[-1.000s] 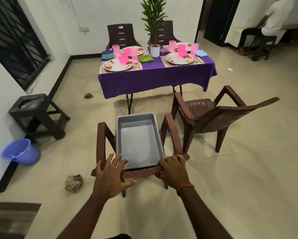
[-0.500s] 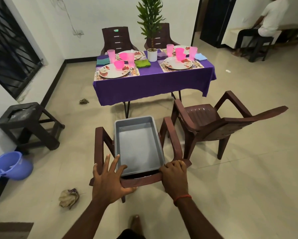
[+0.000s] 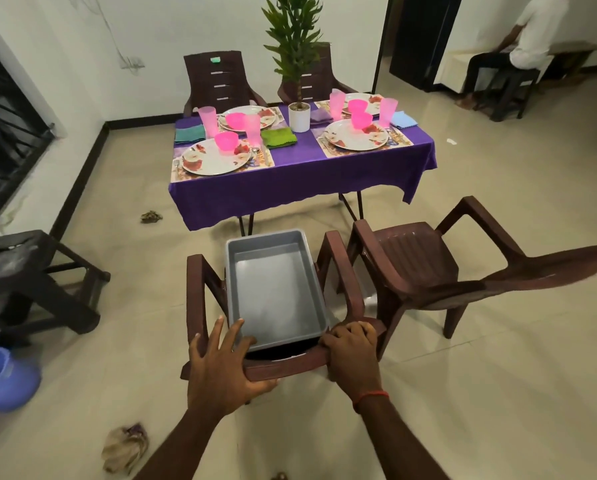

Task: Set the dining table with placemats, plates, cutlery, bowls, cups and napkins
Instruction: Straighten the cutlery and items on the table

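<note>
A brown plastic chair (image 3: 340, 271) stands in front of me with an empty grey tray (image 3: 274, 289) on its seat. My left hand (image 3: 221, 367) holds the top of the chair's backrest, thumb under the edge and fingers spread over the tray's near rim. My right hand (image 3: 352, 353) grips the backrest on the right, fingers curled over it. Beyond stands the dining table (image 3: 290, 181) in a purple cloth, with floral plates (image 3: 215, 161), pink bowls (image 3: 226, 141), pink cups (image 3: 208, 121), placemats, cutlery and folded napkins (image 3: 278, 138) on it.
A second brown chair (image 3: 425, 268) stands to the right, its back toward me. Two more chairs and a potted plant (image 3: 299, 116) are at the table's far side. A dark stool (image 3: 30, 282) and blue bucket (image 3: 3, 379) sit left. A person sits at the back right.
The view has closed in on the table, and the chair with the tray has moved forward with me. Both hands stay on the backrest.
</note>
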